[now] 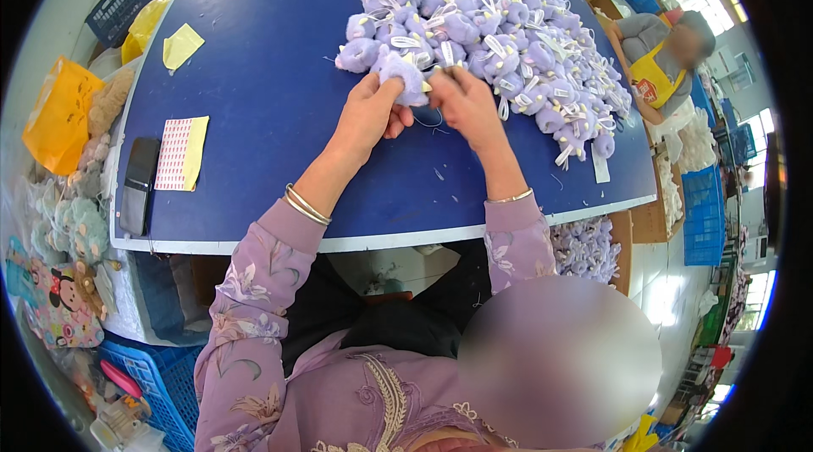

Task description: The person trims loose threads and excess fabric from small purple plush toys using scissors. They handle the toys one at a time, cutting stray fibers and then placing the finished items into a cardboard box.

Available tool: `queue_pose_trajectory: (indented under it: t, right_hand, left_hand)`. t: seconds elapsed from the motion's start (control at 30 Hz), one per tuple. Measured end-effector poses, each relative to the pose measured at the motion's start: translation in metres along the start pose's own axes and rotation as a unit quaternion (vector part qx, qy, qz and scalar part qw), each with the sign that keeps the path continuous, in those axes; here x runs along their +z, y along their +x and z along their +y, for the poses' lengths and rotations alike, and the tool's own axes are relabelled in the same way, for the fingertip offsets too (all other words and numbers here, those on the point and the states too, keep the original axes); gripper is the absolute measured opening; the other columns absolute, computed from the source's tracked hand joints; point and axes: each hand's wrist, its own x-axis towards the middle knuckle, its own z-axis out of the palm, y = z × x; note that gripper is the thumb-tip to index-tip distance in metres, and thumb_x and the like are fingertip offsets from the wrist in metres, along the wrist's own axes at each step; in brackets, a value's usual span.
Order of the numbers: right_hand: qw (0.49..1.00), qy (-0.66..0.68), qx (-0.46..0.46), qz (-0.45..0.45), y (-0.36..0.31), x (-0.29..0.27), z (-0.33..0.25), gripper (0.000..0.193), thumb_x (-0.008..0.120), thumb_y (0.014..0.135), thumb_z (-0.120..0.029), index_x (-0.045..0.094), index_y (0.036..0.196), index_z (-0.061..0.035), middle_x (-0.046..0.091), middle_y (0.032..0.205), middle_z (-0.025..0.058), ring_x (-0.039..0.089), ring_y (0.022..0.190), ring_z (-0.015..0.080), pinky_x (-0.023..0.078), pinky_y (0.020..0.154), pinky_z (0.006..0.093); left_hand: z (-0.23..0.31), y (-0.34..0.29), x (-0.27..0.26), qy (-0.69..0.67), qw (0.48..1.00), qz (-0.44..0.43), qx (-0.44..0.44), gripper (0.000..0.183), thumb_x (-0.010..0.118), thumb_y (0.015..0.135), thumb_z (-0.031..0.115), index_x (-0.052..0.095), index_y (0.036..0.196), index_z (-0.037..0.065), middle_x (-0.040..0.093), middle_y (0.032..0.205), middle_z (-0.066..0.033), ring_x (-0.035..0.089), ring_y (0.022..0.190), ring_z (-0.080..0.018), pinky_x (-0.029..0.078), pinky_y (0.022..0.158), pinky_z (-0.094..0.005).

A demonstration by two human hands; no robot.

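Note:
A small purple plush toy [401, 72] with pale yellow bits is gripped between the thumb and fingers of my left hand [373, 110], above the blue tabletop [279, 71]. Close against its right side, my right hand [465, 106] is closed in a pinch. What lies between those fingertips is too small to make out. A thin thread [436, 120] curls below the two hands. Just beyond them spreads a large heap of similar purple plush toys [517, 45], many with white loops or tags.
A dark phone [140, 185] and a sticker sheet [179, 154] lie at the table's left. A yellow paper [181, 47] sits farther back. Under the right edge stands a box of plush toys [586, 249]. Another person [665, 62] sits beyond the table's right side.

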Motion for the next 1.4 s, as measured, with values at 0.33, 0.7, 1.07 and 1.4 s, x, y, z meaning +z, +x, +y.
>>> queue_pose_trajectory:
  t: [0.33,0.7,1.07,1.4]
  right_hand:
    - [0.996,0.046,0.029,-0.075,-0.005,-0.007,-0.002,0.019,0.058,0.093,-0.022,0.059,0.095,-0.0035,0.057,0.07,0.0004,0.04,0.051,0.0015,0.03,0.043,0.0184]
    - [0.868,0.434,-0.232,-0.069,-0.009,-0.109,-0.047,0.035,0.048,0.097,-0.036,0.061,0.099,-0.0035,0.047,0.066,-0.0021,0.031,0.042,0.0056,0.023,0.038,0.0226]
    - [0.998,-0.058,0.009,0.019,0.028,-0.01,0.009,0.03,0.057,0.093,-0.028,0.065,0.085,-0.0014,0.054,0.065,-0.0022,0.046,0.06,0.005,0.036,0.055,0.023]
    - [0.992,-0.063,-0.072,-0.085,0.011,0.01,0.003,0.033,0.069,0.086,-0.024,0.062,0.104,0.0026,0.062,0.091,0.0027,0.052,0.083,0.0085,0.044,0.073,0.0266]
  left_hand:
    - [0.005,-0.007,0.008,0.075,0.994,0.009,0.075,0.029,0.053,0.095,0.027,0.054,0.106,0.0,0.058,0.066,-0.0048,0.047,0.047,-0.0071,0.039,0.045,-0.0222]
    - [0.005,0.05,-0.055,0.464,0.809,0.114,0.34,0.06,0.071,0.075,0.033,0.055,0.126,0.007,0.051,0.127,-0.0192,0.04,0.126,-0.0391,0.032,0.106,-0.0477]
    - [0.007,0.026,-0.02,0.522,0.811,0.071,0.254,0.054,0.077,0.069,0.031,0.06,0.113,0.006,0.054,0.12,-0.014,0.057,0.106,-0.0307,0.045,0.091,-0.0425]
    - [0.012,0.006,-0.019,0.34,0.928,0.036,0.148,0.053,0.074,0.073,0.018,0.051,0.117,-0.001,0.067,0.095,-0.0158,0.067,0.082,-0.024,0.052,0.076,-0.0321]
